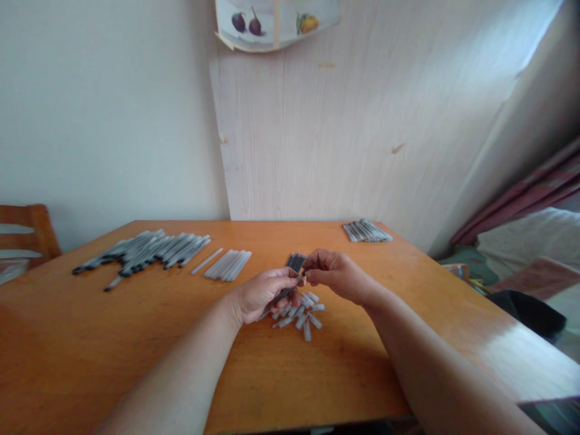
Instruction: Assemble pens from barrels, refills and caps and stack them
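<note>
Along the back, we see a pale wall point(104, 109) and a wood-grained panel point(308, 139), both rising behind our orange-brown table point(362, 368). A sheet with painted fruit point(290, 37) hangs high on the panel, and a wooden chair point(43, 232) stands past the table's left edge.

Over the middle of the table we have both hands close together. Our left hand point(265, 296) is curled round a slim dark stick point(281, 296), which slants up toward the right hand. Our right hand point(333, 275) has its fingertips pinched together at the stick's upper end; we cannot tell whether they grip the stick itself or a small piece on it.

To the left we have a broad pile of dark-tipped sticks point(147, 249); at the far right corner lies a smaller bundle point(366, 231). Between the pile and our left hand sit a row of translucent tubes point(228, 266) and one loose tube point(206, 261). Just beyond our fingers lies a small dark row of sticks point(296, 261), and nearer us, short translucent pieces point(307, 330) are scattered.
</note>
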Demonstrator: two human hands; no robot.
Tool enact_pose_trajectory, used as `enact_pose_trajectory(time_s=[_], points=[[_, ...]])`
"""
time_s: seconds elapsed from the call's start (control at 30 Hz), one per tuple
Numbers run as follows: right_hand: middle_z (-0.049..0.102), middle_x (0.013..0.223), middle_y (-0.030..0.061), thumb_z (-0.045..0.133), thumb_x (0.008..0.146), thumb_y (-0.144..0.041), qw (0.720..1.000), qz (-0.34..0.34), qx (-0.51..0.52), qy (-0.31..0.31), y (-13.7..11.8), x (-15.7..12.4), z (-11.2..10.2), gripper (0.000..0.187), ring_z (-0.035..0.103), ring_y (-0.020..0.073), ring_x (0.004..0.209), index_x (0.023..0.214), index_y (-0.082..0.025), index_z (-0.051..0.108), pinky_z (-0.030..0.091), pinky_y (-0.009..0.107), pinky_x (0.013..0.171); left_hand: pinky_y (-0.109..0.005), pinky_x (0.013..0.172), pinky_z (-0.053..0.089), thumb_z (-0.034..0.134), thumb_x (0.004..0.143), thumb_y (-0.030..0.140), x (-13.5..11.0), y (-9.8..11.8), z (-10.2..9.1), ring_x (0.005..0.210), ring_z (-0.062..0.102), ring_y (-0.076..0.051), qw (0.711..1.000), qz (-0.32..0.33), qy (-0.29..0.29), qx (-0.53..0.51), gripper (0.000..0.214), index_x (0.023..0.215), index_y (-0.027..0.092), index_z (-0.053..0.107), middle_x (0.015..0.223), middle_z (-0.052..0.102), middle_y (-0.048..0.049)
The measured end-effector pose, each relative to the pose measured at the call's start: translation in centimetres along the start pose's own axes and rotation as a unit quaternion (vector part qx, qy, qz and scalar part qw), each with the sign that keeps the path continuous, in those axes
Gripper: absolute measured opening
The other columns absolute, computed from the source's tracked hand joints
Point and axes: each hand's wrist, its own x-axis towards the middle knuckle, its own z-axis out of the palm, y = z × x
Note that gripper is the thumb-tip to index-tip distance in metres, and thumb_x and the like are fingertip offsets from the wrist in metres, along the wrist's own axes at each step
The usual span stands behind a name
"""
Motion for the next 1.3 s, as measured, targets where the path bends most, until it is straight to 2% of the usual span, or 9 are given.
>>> enact_pose_trajectory(time_s=[0.27,0.47,0.7,0.87,1.3], points=[[0.063,0.074,0.0004,0.057,0.071,-0.014,1.000,-0.002,-0.024,-0.013,0.07,0.02,-0.07,0.017,0.052,0.0098,0.066,0.086,-0.015,0.064,0.040,0.022,0.061,-0.021,0.041,0.019,0.058,0.083,0.035,0.11,-0.17,-0.13,0.040,0.039,-0.005,1.000,-0.012,-0.003,0.009,0.026,0.098,0.015,0.051,0.068,0.064,-0.0038],[0.064,0.075,0.0001,0.058,0.071,-0.013,0.999,-0.003,-0.006,-0.037,-0.08,-0.13,0.00,0.017,0.053,0.0097,0.066,0.087,-0.016,0.065,0.039,0.022,0.061,-0.021,0.041,0.020,0.059,0.082,0.036,0.08,-0.29,-0.15,0.040,0.039,-0.005,1.000,-0.008,-0.001,0.011,0.026,0.098,0.016,0.051,0.067,0.065,-0.0033],[0.066,0.079,0.0020,0.060,0.075,-0.020,0.999,0.010,0.013,-0.027,0.09,-0.04,-0.42,0.018,0.054,0.0103,0.066,0.091,-0.016,0.065,0.043,0.024,0.064,-0.020,0.041,0.018,0.062,0.081,0.038,-0.01,-0.07,0.03,0.040,0.039,-0.005,1.000,-0.004,0.004,0.002,0.030,0.096,0.015,0.052,0.067,0.065,-0.0042],[0.067,0.083,0.0032,0.059,0.079,-0.025,0.999,0.016,0.001,-0.046,0.15,-0.04,-0.57,0.019,0.055,0.0104,0.066,0.093,-0.016,0.067,0.045,0.025,0.066,-0.021,0.041,0.017,0.062,0.081,0.038,-0.05,0.00,0.01,0.041,0.039,-0.005,1.000,-0.006,0.001,-0.002,0.031,0.098,0.015,0.052,0.067,0.065,-0.0045],[0.064,0.077,0.0022,0.061,0.081,-0.032,0.998,0.025,-0.016,-0.058,-0.06,-0.15,-0.36,0.016,0.053,0.0102,0.064,0.085,-0.017,0.064,0.044,0.024,0.064,-0.019,0.041,0.018,0.061,0.082,0.038,-0.04,-0.15,-0.12,0.039,0.038,-0.004,1.000,-0.001,-0.013,0.008,0.026,0.094,0.017,0.049,0.068,0.065,-0.0042]])
